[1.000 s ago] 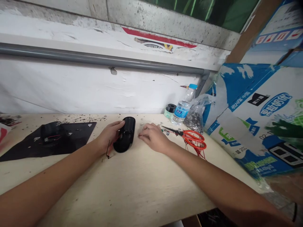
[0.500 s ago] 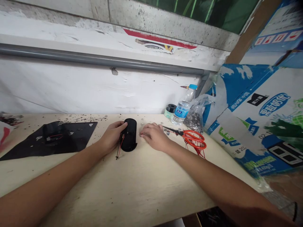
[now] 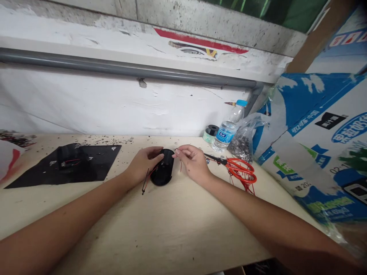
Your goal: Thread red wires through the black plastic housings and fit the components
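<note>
I have my left hand [image 3: 147, 163] gripping the black housing [image 3: 162, 177] over the tabletop [image 3: 160, 233], wires [image 3: 143, 192] already trailing on its left; my right hand [image 3: 194, 159] pinches a small part [image 3: 176, 149] just beside it, I judge not yet attached.

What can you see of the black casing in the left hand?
The black casing is elongated, with a rounded near end, and looks like shiny plastic. Its long axis runs roughly away from the person. The left hand grips its left side, thumb over the upper surface. Thin red and black wires show at its left; where they attach is hidden. The right hand is close to its right edge, but contact is unclear, as is whether it rests on the table.
</note>
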A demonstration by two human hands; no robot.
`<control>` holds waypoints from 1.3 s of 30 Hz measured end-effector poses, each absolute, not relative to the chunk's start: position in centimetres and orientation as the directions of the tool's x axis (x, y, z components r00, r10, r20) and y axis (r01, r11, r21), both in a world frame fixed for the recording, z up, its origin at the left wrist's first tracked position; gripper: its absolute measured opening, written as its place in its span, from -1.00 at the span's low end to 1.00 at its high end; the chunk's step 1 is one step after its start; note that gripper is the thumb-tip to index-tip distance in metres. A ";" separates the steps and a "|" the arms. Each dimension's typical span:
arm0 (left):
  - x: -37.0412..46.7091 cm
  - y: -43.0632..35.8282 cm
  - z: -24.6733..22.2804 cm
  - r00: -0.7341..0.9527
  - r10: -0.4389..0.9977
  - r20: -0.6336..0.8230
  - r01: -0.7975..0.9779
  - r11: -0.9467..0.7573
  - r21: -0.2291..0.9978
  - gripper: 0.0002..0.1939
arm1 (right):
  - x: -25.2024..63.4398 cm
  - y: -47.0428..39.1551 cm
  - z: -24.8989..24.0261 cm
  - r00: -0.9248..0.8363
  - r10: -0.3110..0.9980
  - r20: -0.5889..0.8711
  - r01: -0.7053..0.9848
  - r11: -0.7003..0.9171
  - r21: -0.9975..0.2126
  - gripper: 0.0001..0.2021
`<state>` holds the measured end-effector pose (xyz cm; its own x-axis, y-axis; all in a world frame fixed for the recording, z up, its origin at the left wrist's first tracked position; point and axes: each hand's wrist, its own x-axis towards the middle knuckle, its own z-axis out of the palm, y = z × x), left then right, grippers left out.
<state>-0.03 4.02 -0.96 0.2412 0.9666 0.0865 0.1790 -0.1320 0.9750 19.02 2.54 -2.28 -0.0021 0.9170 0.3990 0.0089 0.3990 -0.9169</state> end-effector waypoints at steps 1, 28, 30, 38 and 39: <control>0.0 4.1 -1.1 0.253 0.964 0.086 0.189 -0.137 0.972 -0.49 | 18.9 2.6 -2.4 -0.029 0.924 0.381 -0.027 0.380 -0.924 -0.71; 0.4 3.3 -1.1 0.233 0.954 0.187 0.153 -0.226 0.962 -0.73 | 18.2 3.1 -2.5 -0.017 0.939 0.342 0.033 0.343 -0.939 -0.81; 0.4 3.3 -1.0 0.240 0.950 0.201 0.169 -0.245 0.955 -0.75 | 18.1 2.9 -2.4 -0.043 0.935 0.352 0.089 0.354 -0.931 -0.81; 0.2 3.4 -1.1 0.218 0.913 0.344 0.278 -0.396 0.875 -0.76 | 17.8 2.1 -2.3 -0.065 0.821 0.567 0.272 0.561 -0.781 -0.92; 0.2 3.4 -1.1 0.219 0.903 0.370 0.281 -0.421 0.862 -0.77 | 17.7 2.0 -2.4 -0.078 0.798 0.597 0.290 0.591 -0.753 -0.93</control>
